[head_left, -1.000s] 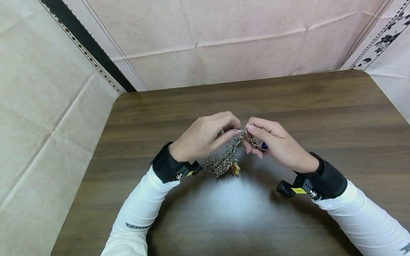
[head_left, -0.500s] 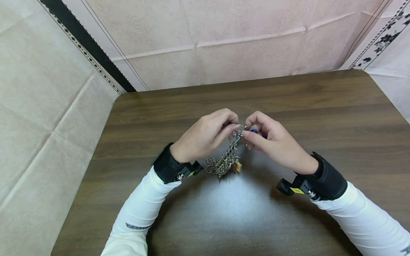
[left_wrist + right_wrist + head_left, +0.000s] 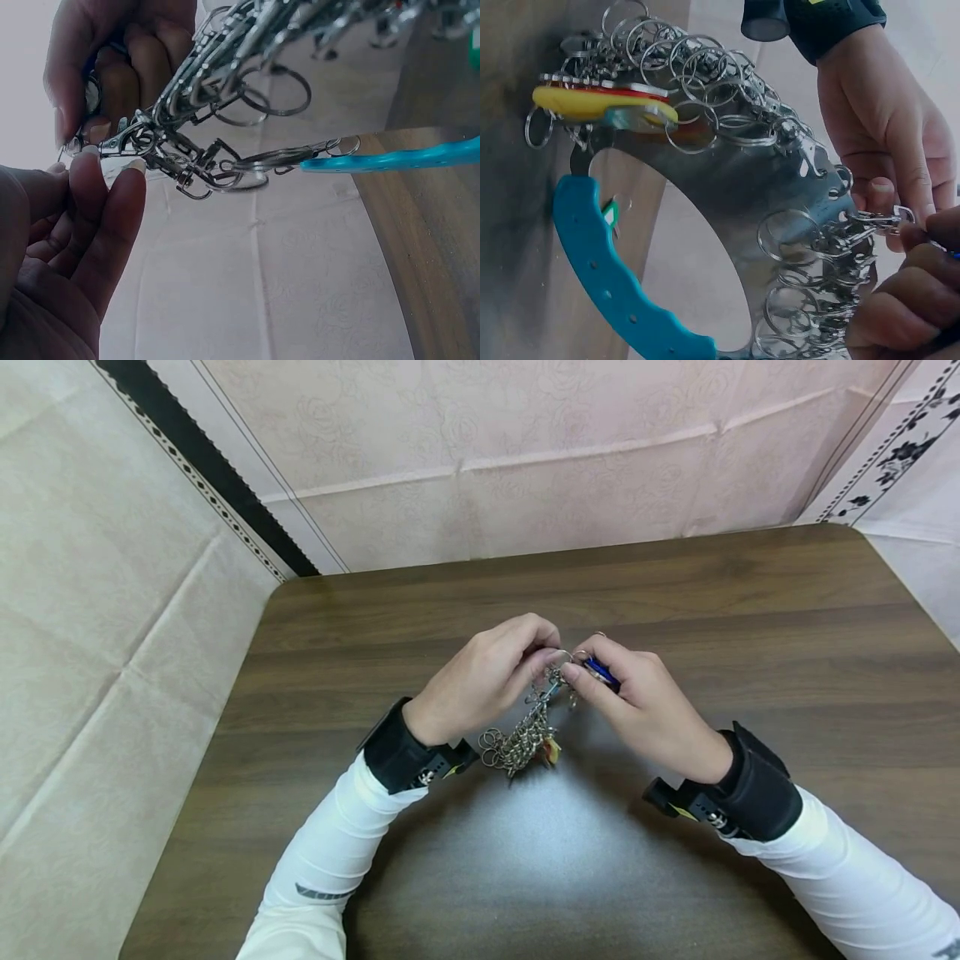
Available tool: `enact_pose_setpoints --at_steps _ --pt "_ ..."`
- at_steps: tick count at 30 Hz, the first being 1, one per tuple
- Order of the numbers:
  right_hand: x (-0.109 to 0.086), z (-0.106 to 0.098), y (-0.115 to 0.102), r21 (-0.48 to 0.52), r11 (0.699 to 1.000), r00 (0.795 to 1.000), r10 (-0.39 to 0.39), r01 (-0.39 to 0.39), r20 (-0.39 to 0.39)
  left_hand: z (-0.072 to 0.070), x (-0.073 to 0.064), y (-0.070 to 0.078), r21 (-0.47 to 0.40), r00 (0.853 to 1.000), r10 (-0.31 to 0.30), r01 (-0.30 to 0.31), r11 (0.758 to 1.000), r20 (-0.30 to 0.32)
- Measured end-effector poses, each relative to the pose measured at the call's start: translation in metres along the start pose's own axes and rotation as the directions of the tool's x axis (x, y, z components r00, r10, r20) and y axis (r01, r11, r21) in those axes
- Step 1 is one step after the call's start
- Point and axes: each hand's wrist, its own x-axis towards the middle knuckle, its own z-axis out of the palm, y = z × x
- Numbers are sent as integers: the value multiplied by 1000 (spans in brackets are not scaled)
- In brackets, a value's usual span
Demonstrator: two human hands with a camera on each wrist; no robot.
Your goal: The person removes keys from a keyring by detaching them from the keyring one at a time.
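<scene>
In the head view a dangling bunch of metal key rings and clasps (image 3: 525, 735) hangs between both hands. My left hand (image 3: 487, 672) pinches a ring at its top, with thumb and fingertips together. Close beside it my right hand (image 3: 648, 706) pinches another ring, with a dark blue piece (image 3: 602, 674) held against its fingers. A curved metal plate (image 3: 720, 176) with a turquoise handle (image 3: 581, 240) shows in the right wrist view, rings and clasps lining its edge. A yellow-and-red pocketknife-like piece (image 3: 592, 103) hangs among them. My fingers partly hide the joined rings.
Below the bunch lies a brown wood-grain table (image 3: 480, 877). Pale cloth (image 3: 570, 460) stands behind its far edge, and more cloth (image 3: 97, 635) is at the left. A small green piece (image 3: 610, 213) shows through the handle's opening.
My right hand has turned and shifted, and the blue piece now shows more above its thumb. The left hand keeps its pinch; the bunch sways slightly.
</scene>
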Motion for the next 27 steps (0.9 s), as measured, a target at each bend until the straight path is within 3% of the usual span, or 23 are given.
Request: enact_pose_setpoints --at_steps 8,15,19,27 --pt "-1 -2 0 20 1000 999 2 -2 35 0 0 6 3 1000 13 -12 1000 -14" --pt "0 -2 1 -13 998 997 -68 68 23 -2 -1 11 -32 999 -10 9 999 -34" --pt "0 -3 2 -13 995 995 -96 96 -14 -1 -1 10 -78 998 11 -15 997 -54" --pt "0 -7 3 59 996 998 -67 68 -21 -1 2 9 -100 995 65 -72 992 -76"
